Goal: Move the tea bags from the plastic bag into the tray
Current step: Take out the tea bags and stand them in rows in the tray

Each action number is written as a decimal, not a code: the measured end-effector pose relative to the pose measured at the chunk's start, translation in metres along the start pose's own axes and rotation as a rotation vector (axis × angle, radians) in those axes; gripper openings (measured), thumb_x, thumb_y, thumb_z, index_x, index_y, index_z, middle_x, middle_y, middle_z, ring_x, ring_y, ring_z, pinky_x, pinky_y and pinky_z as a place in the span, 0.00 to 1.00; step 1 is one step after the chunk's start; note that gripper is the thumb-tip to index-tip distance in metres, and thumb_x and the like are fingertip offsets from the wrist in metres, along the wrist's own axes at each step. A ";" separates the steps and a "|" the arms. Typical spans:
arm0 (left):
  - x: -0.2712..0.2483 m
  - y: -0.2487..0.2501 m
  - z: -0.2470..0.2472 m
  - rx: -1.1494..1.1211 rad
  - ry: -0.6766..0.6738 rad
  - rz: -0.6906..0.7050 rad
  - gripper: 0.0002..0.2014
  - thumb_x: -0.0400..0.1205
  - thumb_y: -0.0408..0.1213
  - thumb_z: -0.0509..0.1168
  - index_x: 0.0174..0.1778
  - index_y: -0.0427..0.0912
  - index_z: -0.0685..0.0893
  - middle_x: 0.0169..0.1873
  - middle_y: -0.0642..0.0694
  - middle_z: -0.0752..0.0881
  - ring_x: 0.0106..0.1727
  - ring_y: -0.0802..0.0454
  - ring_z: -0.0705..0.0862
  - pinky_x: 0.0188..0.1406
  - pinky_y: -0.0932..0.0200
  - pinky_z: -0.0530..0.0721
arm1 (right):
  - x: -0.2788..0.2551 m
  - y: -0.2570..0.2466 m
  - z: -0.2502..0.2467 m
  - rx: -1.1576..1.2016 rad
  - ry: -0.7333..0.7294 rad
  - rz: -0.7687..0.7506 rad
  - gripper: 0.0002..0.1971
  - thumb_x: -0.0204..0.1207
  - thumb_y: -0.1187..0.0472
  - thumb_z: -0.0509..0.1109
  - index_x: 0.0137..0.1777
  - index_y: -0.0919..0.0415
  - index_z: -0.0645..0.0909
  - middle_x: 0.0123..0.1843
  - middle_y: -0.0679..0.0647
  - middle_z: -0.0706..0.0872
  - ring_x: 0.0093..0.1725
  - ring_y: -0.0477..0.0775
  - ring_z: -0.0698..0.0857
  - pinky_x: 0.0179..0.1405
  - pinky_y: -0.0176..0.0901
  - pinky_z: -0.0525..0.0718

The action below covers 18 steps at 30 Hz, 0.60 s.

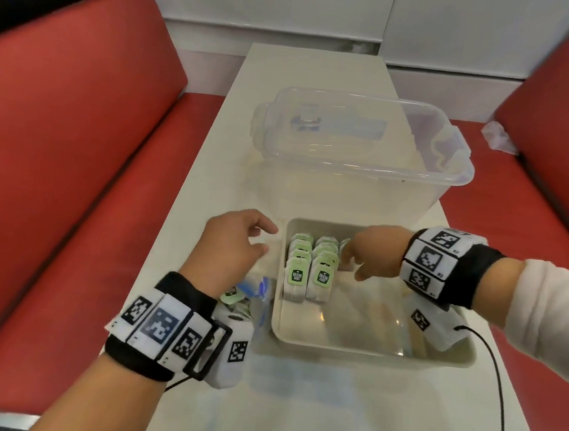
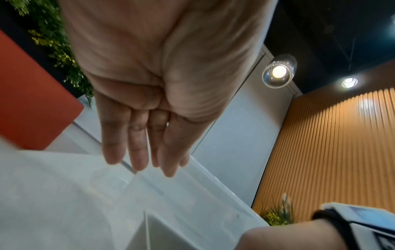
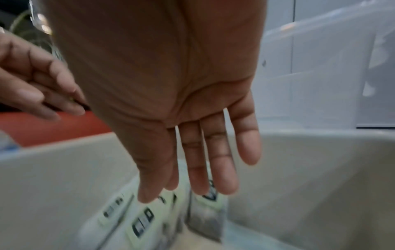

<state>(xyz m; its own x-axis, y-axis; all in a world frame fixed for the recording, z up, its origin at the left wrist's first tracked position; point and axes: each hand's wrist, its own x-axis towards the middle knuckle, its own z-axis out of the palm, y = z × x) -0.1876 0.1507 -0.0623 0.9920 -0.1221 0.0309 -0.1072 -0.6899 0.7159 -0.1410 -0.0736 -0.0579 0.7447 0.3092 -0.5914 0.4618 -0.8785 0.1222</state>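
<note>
A beige tray (image 1: 367, 351) sits on the table and holds two rows of tea bags (image 1: 308, 276) with green tags at its back left. My right hand (image 1: 349, 260) reaches down into the tray beside those rows. Its fingers are straight, their tips at the top of another tea bag (image 3: 205, 208), with no grip on it. My left hand (image 1: 263, 239) hovers left of the tray and holds nothing; its fingers are relaxed. Under my left wrist lies the clear plastic bag (image 1: 262, 296) with a blue zip, a green-tagged tea bag (image 1: 231, 295) showing inside it.
A large clear plastic bin (image 1: 368, 147) stands right behind the tray. Red bench seats (image 1: 74, 162) flank the narrow white table (image 1: 294, 405). Something clear and crumpled lies in the tray's near half (image 1: 371, 312). A black cable (image 1: 498, 388) hangs from my right wrist.
</note>
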 end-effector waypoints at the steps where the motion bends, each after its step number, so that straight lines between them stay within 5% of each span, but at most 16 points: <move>1: -0.002 -0.003 -0.012 0.022 0.014 0.015 0.14 0.74 0.26 0.68 0.39 0.53 0.81 0.55 0.54 0.86 0.54 0.60 0.82 0.54 0.71 0.72 | -0.006 -0.003 -0.005 0.052 0.069 0.011 0.19 0.76 0.51 0.70 0.67 0.49 0.78 0.62 0.47 0.84 0.60 0.52 0.81 0.55 0.43 0.77; 7: -0.031 -0.022 -0.054 0.159 -0.041 0.013 0.19 0.70 0.22 0.64 0.26 0.55 0.80 0.59 0.55 0.85 0.57 0.63 0.78 0.54 0.70 0.66 | -0.040 -0.050 -0.029 0.367 0.377 -0.039 0.09 0.76 0.51 0.69 0.54 0.48 0.84 0.50 0.45 0.86 0.47 0.49 0.82 0.49 0.43 0.80; 10: -0.051 -0.026 -0.046 0.137 0.002 0.081 0.17 0.69 0.23 0.65 0.29 0.53 0.84 0.49 0.57 0.86 0.51 0.63 0.81 0.48 0.77 0.69 | -0.047 -0.089 -0.023 0.486 0.455 -0.081 0.05 0.75 0.53 0.69 0.47 0.48 0.86 0.44 0.45 0.86 0.44 0.49 0.83 0.45 0.41 0.80; 12: -0.058 -0.029 -0.031 0.210 -0.102 0.116 0.15 0.70 0.25 0.64 0.37 0.52 0.88 0.45 0.55 0.88 0.46 0.61 0.82 0.42 0.80 0.71 | -0.046 -0.112 -0.014 0.533 0.471 -0.071 0.05 0.75 0.53 0.69 0.45 0.48 0.86 0.41 0.45 0.87 0.42 0.48 0.83 0.41 0.39 0.78; 15: -0.057 -0.046 0.003 0.405 -0.301 0.130 0.16 0.76 0.30 0.61 0.54 0.49 0.88 0.48 0.49 0.89 0.49 0.53 0.85 0.41 0.70 0.73 | -0.043 -0.133 0.000 0.570 0.486 -0.033 0.06 0.74 0.52 0.68 0.45 0.49 0.85 0.43 0.46 0.88 0.45 0.50 0.84 0.40 0.39 0.78; 18: -0.052 -0.050 0.024 0.552 -0.308 0.120 0.08 0.81 0.43 0.61 0.41 0.46 0.83 0.42 0.43 0.88 0.46 0.45 0.86 0.36 0.59 0.72 | -0.043 -0.141 0.006 0.591 0.518 0.017 0.07 0.74 0.50 0.68 0.47 0.49 0.85 0.45 0.47 0.88 0.47 0.52 0.84 0.39 0.38 0.74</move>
<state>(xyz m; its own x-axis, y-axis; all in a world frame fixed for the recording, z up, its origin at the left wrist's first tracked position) -0.2351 0.1739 -0.1163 0.9156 -0.3636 -0.1718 -0.3157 -0.9145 0.2530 -0.2411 0.0342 -0.0542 0.9461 0.2971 -0.1289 0.2240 -0.8878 -0.4021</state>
